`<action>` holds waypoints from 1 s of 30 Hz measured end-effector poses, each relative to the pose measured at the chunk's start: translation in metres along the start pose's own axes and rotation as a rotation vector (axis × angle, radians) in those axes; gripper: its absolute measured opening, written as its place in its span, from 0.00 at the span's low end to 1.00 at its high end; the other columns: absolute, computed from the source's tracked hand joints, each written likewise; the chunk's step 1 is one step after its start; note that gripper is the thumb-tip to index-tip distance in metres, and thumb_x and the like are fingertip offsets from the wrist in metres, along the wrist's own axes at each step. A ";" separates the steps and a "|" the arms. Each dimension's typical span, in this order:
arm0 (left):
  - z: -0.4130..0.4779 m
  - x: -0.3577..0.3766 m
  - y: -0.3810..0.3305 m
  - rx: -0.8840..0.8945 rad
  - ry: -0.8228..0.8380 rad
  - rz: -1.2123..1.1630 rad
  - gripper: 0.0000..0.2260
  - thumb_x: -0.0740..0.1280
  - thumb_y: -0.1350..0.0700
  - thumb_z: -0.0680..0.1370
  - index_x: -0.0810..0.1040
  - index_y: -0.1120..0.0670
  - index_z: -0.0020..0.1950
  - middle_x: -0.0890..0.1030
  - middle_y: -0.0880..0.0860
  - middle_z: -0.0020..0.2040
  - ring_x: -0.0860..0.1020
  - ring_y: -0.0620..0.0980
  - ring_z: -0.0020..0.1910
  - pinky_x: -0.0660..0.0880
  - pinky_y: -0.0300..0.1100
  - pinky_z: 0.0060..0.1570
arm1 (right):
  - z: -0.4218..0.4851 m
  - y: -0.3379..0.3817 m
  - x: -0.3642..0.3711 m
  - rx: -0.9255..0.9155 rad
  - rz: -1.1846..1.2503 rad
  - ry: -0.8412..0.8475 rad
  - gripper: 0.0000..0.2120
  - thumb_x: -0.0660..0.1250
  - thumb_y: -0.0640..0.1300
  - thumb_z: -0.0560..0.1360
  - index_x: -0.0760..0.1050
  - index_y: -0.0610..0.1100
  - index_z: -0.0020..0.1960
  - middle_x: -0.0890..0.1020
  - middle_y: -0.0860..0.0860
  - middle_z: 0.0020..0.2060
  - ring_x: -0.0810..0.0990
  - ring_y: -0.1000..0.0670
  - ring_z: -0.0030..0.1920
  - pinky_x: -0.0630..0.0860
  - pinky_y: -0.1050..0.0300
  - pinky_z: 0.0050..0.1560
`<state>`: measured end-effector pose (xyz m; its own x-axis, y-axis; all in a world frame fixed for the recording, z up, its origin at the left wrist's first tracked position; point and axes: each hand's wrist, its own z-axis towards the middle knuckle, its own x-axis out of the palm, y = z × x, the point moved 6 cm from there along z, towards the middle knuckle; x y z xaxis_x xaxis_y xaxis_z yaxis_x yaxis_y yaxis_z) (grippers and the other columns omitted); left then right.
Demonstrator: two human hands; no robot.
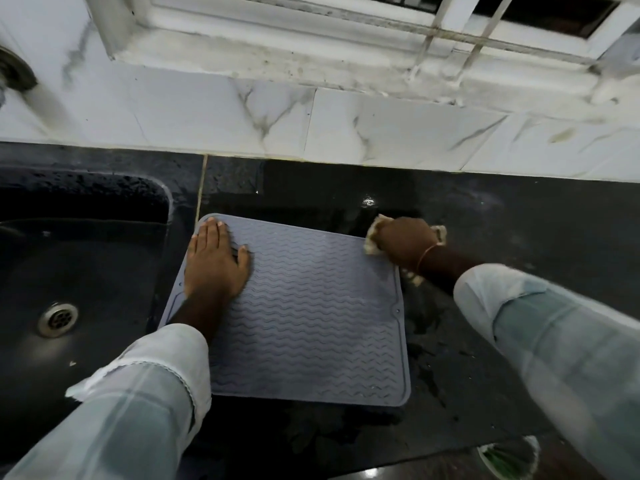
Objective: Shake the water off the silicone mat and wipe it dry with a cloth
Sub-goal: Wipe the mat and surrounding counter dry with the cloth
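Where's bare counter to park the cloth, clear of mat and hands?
Widest free patch: the black stone counter right of the grey wavy-ribbed silicone mat, up to the white marble wall tiles. A narrower strip runs between the mat's far edge and those tiles. Crowded: the mat's far corners, under the flat left hand and the right hand gripping the beige cloth.

Matt grey silicone mat (pixel 311 306) with wavy ribs lies on glossy, wet black stone counter (pixel 519 220); metal drain (pixel 58 319).
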<state>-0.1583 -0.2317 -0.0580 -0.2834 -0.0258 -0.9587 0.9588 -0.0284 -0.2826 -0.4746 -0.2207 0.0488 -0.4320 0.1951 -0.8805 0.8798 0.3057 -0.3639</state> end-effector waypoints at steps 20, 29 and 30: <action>-0.004 -0.009 -0.001 0.058 -0.007 -0.121 0.34 0.49 0.41 0.79 0.56 0.63 0.76 0.58 0.64 0.76 0.55 0.61 0.76 0.50 0.54 0.75 | -0.175 0.053 0.056 0.377 0.792 0.094 0.11 0.71 0.58 0.69 0.83 0.54 0.47 0.85 0.55 0.45 0.83 0.53 0.48 0.78 0.57 0.50; -0.012 -0.031 0.001 0.133 -0.239 -0.501 0.18 0.59 0.52 0.79 0.76 0.63 0.61 0.76 0.63 0.62 0.72 0.60 0.63 0.66 0.50 0.67 | -0.207 0.032 0.054 0.723 1.071 -0.174 0.07 0.68 0.39 0.74 0.81 0.39 0.50 0.84 0.45 0.43 0.81 0.48 0.45 0.75 0.57 0.43; -0.016 -0.039 0.007 0.100 -0.304 -0.586 0.15 0.60 0.55 0.79 0.77 0.63 0.58 0.78 0.63 0.59 0.75 0.60 0.60 0.68 0.48 0.64 | -0.214 0.022 0.060 0.814 1.071 -0.211 0.08 0.67 0.40 0.74 0.81 0.38 0.50 0.84 0.43 0.44 0.81 0.46 0.47 0.75 0.55 0.44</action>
<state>-0.1406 -0.2147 -0.0230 -0.7642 -0.2579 -0.5912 0.6420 -0.2152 -0.7359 -0.5234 -0.0029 0.0526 0.5039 -0.1802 -0.8448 0.6602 -0.5503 0.5112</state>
